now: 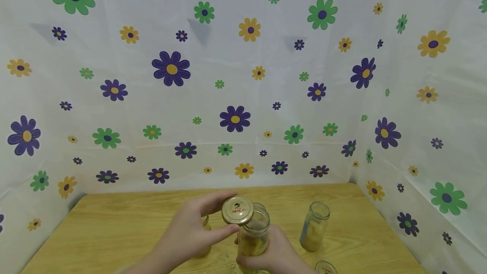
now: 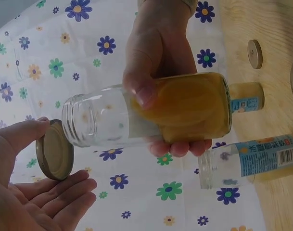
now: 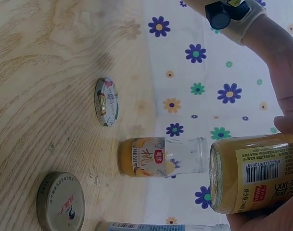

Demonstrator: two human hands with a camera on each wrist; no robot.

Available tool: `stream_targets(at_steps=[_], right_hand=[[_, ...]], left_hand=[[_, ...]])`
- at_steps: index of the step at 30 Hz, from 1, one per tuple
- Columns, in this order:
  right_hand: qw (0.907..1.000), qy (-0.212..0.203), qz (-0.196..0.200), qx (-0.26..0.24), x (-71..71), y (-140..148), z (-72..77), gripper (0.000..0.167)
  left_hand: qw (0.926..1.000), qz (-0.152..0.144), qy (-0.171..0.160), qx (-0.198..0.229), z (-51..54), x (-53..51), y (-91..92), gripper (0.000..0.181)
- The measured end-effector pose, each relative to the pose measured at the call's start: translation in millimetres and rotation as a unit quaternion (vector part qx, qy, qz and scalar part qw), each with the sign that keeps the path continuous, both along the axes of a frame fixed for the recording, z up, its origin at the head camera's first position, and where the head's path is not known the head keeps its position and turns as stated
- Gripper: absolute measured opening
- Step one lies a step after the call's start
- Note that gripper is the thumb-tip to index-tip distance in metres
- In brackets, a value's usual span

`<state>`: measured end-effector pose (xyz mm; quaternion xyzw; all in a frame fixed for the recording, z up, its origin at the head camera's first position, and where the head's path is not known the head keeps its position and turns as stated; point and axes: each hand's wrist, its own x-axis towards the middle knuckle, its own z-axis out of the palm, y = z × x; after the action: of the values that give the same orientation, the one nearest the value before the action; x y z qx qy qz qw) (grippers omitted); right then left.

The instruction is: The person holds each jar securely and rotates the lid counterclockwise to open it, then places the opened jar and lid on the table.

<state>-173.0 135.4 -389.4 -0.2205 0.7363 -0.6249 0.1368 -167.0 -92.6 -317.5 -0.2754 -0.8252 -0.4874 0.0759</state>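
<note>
My left hand (image 1: 186, 229) pinches a gold metal lid (image 1: 237, 210) between thumb and fingers. In the left wrist view the lid (image 2: 56, 150) is tilted right beside the mouth of a glass jar (image 2: 184, 108); whether they touch I cannot tell. My right hand (image 1: 281, 250) grips this jar around its body and holds it raised off the table. Yellow fruit pieces lie in its lower part, and the upper part is clear glass. A yellow label with a barcode shows on the jar (image 3: 261, 168) in the right wrist view.
To the right stands an uncapped jar (image 1: 313, 231) with a blue label, a gold lid (image 1: 326, 267) in front of it. A peach-labelled jar (image 3: 146, 156) stands near a printed lid (image 3: 107, 102) on the wooden table (image 1: 114, 223). Flowered cloth (image 1: 213, 96) encloses the table's back and sides.
</note>
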Motion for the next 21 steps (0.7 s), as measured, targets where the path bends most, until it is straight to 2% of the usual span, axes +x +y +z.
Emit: stream_targets(at_steps=[5, 11, 15, 21], right_hand=[[1.0000, 0.006, 0.004, -0.003, -2.0, 0, -0.9, 0.036], [0.9999, 0.013, 0.001, 0.008, -1.6, 0, 0.7, 0.035], [0.9998, 0.018, -0.003, 0.012, -0.8, 2, 3.0, 0.036], [0.9997, 0.014, -0.009, 0.016, 0.1, 3, 4.1, 0.035]], left_hand=[[0.9998, 0.016, -0.008, 0.011, 0.0, -0.6, -9.4, 0.054], [0.9987, 0.043, -0.025, 0.008, -6.9, 1.0, -28.2, 0.054], [0.9953, 0.079, -0.056, -0.006, -13.8, 2.2, -43.6, 0.055], [0.9847, 0.136, -0.105, -0.027, -22.9, 4.0, -67.0, 0.058]])
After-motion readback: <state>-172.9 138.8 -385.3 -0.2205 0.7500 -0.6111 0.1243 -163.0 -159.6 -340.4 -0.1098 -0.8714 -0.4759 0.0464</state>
